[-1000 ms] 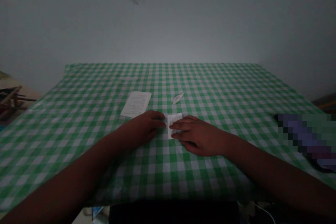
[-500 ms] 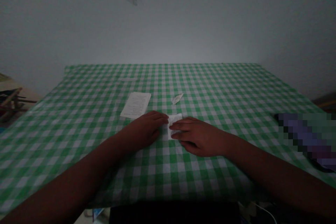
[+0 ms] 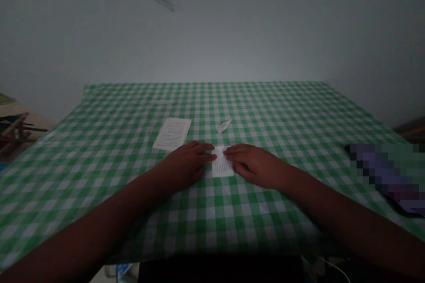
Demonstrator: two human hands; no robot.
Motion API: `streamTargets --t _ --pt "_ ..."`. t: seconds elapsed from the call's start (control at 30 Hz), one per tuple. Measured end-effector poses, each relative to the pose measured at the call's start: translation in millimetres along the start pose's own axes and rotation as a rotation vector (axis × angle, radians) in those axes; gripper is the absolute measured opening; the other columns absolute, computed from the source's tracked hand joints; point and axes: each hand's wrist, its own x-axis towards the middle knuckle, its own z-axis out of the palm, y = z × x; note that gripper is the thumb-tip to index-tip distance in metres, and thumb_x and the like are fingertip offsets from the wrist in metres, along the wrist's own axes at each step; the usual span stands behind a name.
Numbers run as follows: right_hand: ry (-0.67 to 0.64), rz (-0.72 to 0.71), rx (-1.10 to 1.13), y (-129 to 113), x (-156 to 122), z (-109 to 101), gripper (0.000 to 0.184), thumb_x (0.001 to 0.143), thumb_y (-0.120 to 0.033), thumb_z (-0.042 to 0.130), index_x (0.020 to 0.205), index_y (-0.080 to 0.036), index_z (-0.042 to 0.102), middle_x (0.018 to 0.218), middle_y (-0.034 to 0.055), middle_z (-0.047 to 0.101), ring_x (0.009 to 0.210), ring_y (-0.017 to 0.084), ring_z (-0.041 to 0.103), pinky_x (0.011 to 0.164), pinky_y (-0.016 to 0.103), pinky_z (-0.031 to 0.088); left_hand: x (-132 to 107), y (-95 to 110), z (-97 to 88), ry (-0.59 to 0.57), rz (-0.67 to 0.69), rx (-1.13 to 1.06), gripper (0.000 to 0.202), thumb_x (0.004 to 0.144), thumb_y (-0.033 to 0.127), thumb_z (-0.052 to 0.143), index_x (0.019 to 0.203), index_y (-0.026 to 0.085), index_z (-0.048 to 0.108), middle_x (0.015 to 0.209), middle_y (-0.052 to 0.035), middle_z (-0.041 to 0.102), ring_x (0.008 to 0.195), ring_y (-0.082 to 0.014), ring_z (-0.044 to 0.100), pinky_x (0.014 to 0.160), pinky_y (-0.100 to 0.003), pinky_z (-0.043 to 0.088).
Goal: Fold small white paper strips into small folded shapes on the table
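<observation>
Centrally, I see a small printed paper (image 3: 222, 167) lying flat, long axis running up the frame, between left hand (image 3: 186, 163) and right hand (image 3: 257, 165), both unclenched, fingertips touching it.

Checked tablecloth (image 3: 212, 221) under printed slip (image 3: 222, 168), paper sheets (image 3: 171, 134), perhaps folded scrap (image 3: 224, 126).

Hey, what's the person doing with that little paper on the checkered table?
The person has both hands at a small printed paper lying flat on the checkered tablecloth. Fingers of the left hand are over its left edge, and fingers of the right hand over its right side. Beyond the hands lie some larger printed sheets and a small pale scrap.
</observation>
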Motion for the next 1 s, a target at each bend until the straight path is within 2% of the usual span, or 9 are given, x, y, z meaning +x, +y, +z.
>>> streamTargets --t 0.1,0.23,0.43,0.6,0.83,1.0 --pt "0.023 0.086 -0.005 6 2 -4 0.028 0.096 -0.02 0.046 0.104 -0.013 0.071 0.116 0.0124 0.07 0.11 0.022 0.064 0.099 0.038 0.049 0 0 -1.3 -0.007 -0.005 -0.008 0.052 0.084 0.009 0.052 0.133 0.026 0.058 0.146 -0.0017 0.05 0.122 -0.0232 0.049 0.107 -0.042 0.042" --pt "0.035 0.102 -0.009 9 4 -6 0.026 0.096 -0.02 0.045 0.097 -0.016 0.071 0.109 0.0092 0.071 0.104 0.021 0.063 0.094 0.037 0.048 2 3 -2.8 0.007 -0.012 -0.015 0.048 0.085 0.01 0.053 0.13 0.024 0.061 0.141 -0.0031 0.055 0.12 -0.023 0.05 0.106 -0.041 0.042" --pt "0.043 0.1 -0.097 14 7 -2 0.024 0.092 -0.014 0.047 0.106 -0.015 0.067 0.107 0.0089 0.07 0.104 0.023 0.059 0.095 0.039 0.045 9 9 3.0 0.082 -0.029 -0.003 0.03 0.095 0.022 0.049 0.119 0.019 0.065 0.126 -0.0059 0.063 0.107 -0.0227 0.054 0.098 -0.042 0.046" --pt "0.007 0.109 -0.169 19 6 2 0.033 0.09 -0.011 0.046 0.119 -0.017 0.062 0.114 0.0089 0.068 0.108 0.025 0.054 0.093 0.042 0.044 14 9 10.1 0.122 -0.044 0.038 0.032 0.099 0.024 0.045 0.127 0.018 0.06 0.118 -0.007 0.065 0.102 -0.0217 0.055 0.094 -0.041 0.046" --pt "0.03 0.131 -0.27 18 9 7 0.028 0.092 -0.013 0.048 0.112 -0.017 0.068 0.112 0.0093 0.066 0.102 0.025 0.052 0.092 0.041 0.044 14 8 9.9 0.129 -0.037 0.045 0.03 0.101 0.026 0.043 0.122 0.021 0.063 0.116 -0.0061 0.064 0.1 -0.0207 0.054 0.092 -0.039 0.045" --pt "0.051 0.15 -0.296 26 8 10 0.035 0.087 -0.008 0.052 0.116 -0.019 0.07 0.112 0.0097 0.065 0.103 0.025 0.051 0.091 0.041 0.044 14 8 10.4 0.121 -0.033 0.06 0.029 0.099 0.025 0.045 0.122 0.021 0.063 0.117 -0.0058 0.063 0.101 -0.0203 0.054 0.092 -0.038 0.045"
